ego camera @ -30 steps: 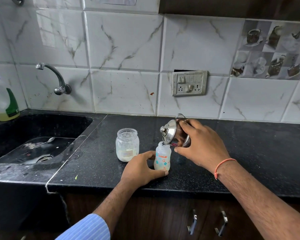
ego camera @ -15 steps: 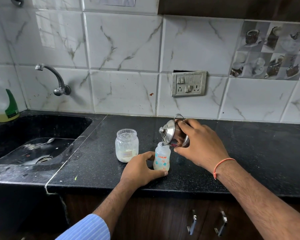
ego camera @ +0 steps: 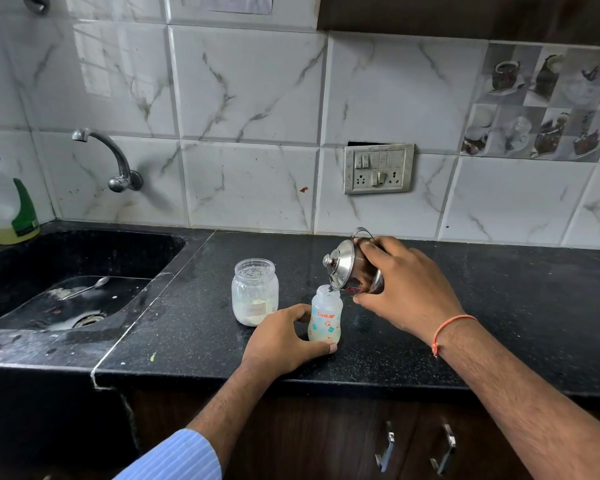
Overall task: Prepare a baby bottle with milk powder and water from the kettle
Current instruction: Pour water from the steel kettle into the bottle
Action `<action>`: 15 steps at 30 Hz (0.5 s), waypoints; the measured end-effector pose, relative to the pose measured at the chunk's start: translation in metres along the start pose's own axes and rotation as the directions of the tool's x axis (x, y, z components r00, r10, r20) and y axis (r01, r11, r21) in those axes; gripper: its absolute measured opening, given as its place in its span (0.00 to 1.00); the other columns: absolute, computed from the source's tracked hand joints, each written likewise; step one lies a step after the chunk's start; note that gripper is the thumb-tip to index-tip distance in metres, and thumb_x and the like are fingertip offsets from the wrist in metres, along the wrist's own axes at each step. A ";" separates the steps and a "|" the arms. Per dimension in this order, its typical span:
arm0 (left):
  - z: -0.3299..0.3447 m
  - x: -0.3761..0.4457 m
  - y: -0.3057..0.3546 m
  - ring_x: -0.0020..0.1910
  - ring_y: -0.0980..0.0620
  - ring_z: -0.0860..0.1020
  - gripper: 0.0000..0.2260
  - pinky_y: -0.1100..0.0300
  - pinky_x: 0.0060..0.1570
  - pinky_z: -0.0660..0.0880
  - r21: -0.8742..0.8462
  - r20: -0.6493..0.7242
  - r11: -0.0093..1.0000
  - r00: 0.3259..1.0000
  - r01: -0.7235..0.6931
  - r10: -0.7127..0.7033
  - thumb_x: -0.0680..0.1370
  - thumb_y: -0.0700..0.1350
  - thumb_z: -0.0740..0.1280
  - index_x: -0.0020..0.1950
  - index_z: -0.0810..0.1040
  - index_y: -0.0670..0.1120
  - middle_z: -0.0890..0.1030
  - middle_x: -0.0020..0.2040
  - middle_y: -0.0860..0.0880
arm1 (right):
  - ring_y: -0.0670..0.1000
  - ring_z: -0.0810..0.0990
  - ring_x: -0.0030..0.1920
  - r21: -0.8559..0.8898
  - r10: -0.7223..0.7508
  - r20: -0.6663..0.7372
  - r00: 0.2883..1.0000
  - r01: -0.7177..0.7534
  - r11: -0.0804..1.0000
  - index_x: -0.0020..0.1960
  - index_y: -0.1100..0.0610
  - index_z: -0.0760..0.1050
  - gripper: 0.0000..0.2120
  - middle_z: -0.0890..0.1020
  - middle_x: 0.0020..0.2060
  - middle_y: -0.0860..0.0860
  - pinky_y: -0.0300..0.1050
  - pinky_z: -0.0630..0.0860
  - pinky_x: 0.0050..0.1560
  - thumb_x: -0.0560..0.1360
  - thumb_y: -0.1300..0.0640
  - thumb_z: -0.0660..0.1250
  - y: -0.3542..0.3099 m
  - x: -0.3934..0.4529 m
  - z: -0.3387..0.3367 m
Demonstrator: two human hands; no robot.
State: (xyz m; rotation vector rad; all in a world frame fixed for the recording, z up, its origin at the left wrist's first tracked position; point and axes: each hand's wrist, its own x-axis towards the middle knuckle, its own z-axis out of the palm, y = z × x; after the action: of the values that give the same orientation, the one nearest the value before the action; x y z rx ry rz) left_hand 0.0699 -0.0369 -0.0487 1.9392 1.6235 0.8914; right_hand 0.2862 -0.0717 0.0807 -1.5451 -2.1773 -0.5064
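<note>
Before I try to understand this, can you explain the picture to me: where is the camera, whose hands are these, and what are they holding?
There is no machine here. A person wears one camera on the head, looking forward and down, so the two hands are that person's own. The left hand holds a small baby bottle upright on the black counter. The right hand grips a small steel kettle, tilted so its spout is at the bottle's open mouth. Beside the bottle stands a clear jar with white powder at the bottom. To the left is a dark sink with a spoon in it.
</note>
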 end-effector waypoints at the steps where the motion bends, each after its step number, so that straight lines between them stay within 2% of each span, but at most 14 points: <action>1: 0.000 0.000 0.000 0.68 0.60 0.79 0.36 0.50 0.69 0.79 0.000 0.004 1.000 1.000 0.002 -0.002 0.67 0.65 0.83 0.73 0.78 0.60 0.83 0.68 0.61 | 0.56 0.77 0.61 0.001 0.000 0.001 1.000 0.000 1.000 0.81 0.48 0.63 0.44 0.72 0.72 0.47 0.51 0.78 0.65 0.72 0.37 0.76 0.000 0.000 0.000; 6: 0.000 0.000 -0.001 0.67 0.61 0.79 0.35 0.51 0.68 0.79 -0.001 0.005 1.000 1.000 0.000 0.000 0.67 0.65 0.83 0.72 0.78 0.60 0.83 0.67 0.62 | 0.56 0.78 0.60 -0.004 -0.007 0.001 1.000 0.007 1.000 0.81 0.49 0.65 0.43 0.73 0.70 0.48 0.52 0.78 0.63 0.71 0.38 0.76 0.000 0.000 -0.002; 10: 0.001 0.000 -0.002 0.64 0.63 0.79 0.32 0.55 0.67 0.78 -0.017 -0.006 1.000 1.000 -0.009 0.009 0.67 0.64 0.84 0.68 0.79 0.62 0.83 0.63 0.65 | 0.57 0.78 0.59 -0.003 -0.005 0.005 1.000 0.005 1.000 0.80 0.49 0.66 0.41 0.73 0.70 0.48 0.52 0.78 0.62 0.71 0.39 0.76 0.000 0.001 -0.003; 15: 0.001 0.000 -0.001 0.63 0.64 0.79 0.32 0.58 0.66 0.77 -0.019 0.000 1.000 1.000 -0.008 0.008 0.67 0.63 0.84 0.69 0.79 0.62 0.83 0.63 0.65 | 0.57 0.77 0.61 -0.006 -0.006 0.015 1.000 0.006 1.000 0.80 0.48 0.65 0.41 0.72 0.71 0.47 0.52 0.77 0.64 0.72 0.38 0.75 -0.001 0.001 -0.004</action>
State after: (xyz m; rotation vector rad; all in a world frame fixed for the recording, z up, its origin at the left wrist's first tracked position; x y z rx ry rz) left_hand 0.0695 -0.0368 -0.0498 1.9345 1.6019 0.9065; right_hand 0.2857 -0.0734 0.0847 -1.5510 -2.1940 -0.5047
